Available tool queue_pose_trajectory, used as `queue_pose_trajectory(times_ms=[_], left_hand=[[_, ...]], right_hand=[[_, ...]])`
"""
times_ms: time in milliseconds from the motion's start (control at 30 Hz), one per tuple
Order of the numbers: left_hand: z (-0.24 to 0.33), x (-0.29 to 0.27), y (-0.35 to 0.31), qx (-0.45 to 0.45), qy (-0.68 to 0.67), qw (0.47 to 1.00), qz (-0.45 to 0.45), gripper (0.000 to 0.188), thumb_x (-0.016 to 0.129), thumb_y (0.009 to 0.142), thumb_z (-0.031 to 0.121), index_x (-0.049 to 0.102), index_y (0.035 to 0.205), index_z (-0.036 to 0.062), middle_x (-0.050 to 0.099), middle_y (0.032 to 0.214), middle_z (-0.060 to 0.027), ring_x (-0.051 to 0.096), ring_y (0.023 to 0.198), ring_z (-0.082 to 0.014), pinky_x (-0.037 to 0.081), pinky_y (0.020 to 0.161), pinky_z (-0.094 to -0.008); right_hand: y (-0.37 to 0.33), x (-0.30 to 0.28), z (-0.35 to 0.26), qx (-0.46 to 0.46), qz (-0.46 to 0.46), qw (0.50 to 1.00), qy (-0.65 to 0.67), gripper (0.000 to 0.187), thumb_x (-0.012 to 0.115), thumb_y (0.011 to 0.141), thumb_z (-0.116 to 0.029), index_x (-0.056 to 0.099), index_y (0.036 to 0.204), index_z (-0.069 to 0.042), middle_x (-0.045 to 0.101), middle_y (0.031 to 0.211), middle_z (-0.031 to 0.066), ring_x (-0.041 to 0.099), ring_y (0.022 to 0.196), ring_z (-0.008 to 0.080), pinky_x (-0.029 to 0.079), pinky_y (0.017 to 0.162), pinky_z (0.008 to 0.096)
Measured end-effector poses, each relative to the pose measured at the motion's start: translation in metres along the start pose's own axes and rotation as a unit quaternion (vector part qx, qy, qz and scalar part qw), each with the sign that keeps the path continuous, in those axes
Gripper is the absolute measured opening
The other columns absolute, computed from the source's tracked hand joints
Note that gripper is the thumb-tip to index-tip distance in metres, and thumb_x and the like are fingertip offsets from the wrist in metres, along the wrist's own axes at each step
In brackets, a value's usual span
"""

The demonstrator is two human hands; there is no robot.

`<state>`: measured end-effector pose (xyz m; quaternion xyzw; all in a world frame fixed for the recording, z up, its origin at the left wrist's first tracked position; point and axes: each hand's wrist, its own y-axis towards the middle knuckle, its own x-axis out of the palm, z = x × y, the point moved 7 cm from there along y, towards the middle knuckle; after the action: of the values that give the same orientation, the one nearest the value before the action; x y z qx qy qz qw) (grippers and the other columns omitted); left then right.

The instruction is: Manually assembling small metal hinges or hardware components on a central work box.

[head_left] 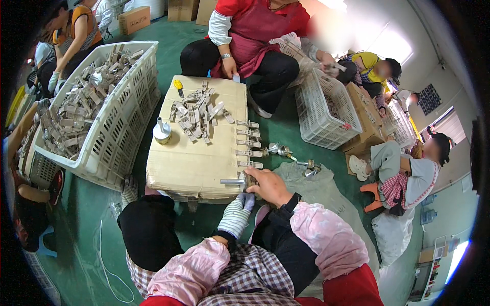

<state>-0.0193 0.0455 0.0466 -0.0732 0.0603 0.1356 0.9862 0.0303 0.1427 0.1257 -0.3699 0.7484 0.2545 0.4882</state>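
Fingers of the right hand (pixel 271 187), at the near right corner of one tan box (pixel 189 166), pinch one silvery rod (pixel 231 181); whether the left hand (pixel 236 213) pinches anything, I cannot tell. On the box: one clip heap (pixel 196 121), leftward one white container (pixel 162 135), five right-edge clips (pixel 245 143).

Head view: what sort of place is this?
Probably a small assembly workshop: small grey parts heaped on a tan box serving as a bench, a large white crate full of similar ones, and seated people nearby.
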Motion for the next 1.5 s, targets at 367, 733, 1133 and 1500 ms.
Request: queue_pose_trajectory(times_ms=[367, 733, 1133, 1500], left_hand=[[0.013, -0.003, -0.006, 0.061, 0.138, 0.988, 0.025, 0.026, 0.051, 0.088, 0.027, 0.059, 0.100, 0.0061, 0.063, 0.092, -0.0202, 0.059, 0.087, -0.0386, 0.046, 0.077, -0.0446], [0.016, -0.014, 0.006, 0.015, 0.142, 0.990, 0.013, 0.027, 0.051, 0.089, 0.026, 0.059, 0.102, 0.0040, 0.062, 0.092, -0.0217, 0.058, 0.086, -0.0390, 0.045, 0.077, -0.0442], [0.094, -0.066, 0.002, 0.229, 0.285, 0.904, 0.221, 0.065, 0.076, 0.065, 0.032, 0.049, 0.117, 0.0039, 0.060, 0.102, -0.0118, 0.056, 0.093, -0.0310, 0.037, 0.090, -0.0452], [0.057, -0.031, 0.046, 0.173, 0.429, 0.885, 0.053, 0.084, 0.079, 0.057, 0.037, 0.041, 0.126, 0.0075, 0.057, 0.100, -0.0120, 0.054, 0.094, -0.0292, 0.036, 0.085, -0.0437]], right_hand=[[0.001, 0.002, 0.004, -0.010, -0.004, 1.000, 0.001, 0.053, 0.070, 0.070, -0.025, 0.053, 0.117, -0.009, 0.055, 0.122, 0.0115, 0.058, 0.095, 0.0315, 0.046, 0.082, 0.0388], [0.000, 0.003, 0.004, -0.008, -0.037, 0.999, -0.003, 0.046, 0.061, 0.079, -0.024, 0.051, 0.122, -0.010, 0.049, 0.129, 0.0124, 0.057, 0.099, 0.0328, 0.045, 0.085, 0.0405], [0.000, 0.006, 0.011, -0.041, -0.052, 0.998, 0.001, 0.047, 0.044, 0.079, -0.006, 0.047, 0.126, -0.004, 0.045, 0.132, 0.0173, 0.050, 0.112, 0.0322, 0.040, 0.094, 0.0393], [0.004, 0.009, 0.023, -0.054, -0.005, 0.998, 0.021, 0.038, 0.046, 0.083, -0.014, 0.049, 0.118, 0.000, 0.054, 0.117, 0.0209, 0.052, 0.107, 0.0352, 0.041, 0.091, 0.0407]])
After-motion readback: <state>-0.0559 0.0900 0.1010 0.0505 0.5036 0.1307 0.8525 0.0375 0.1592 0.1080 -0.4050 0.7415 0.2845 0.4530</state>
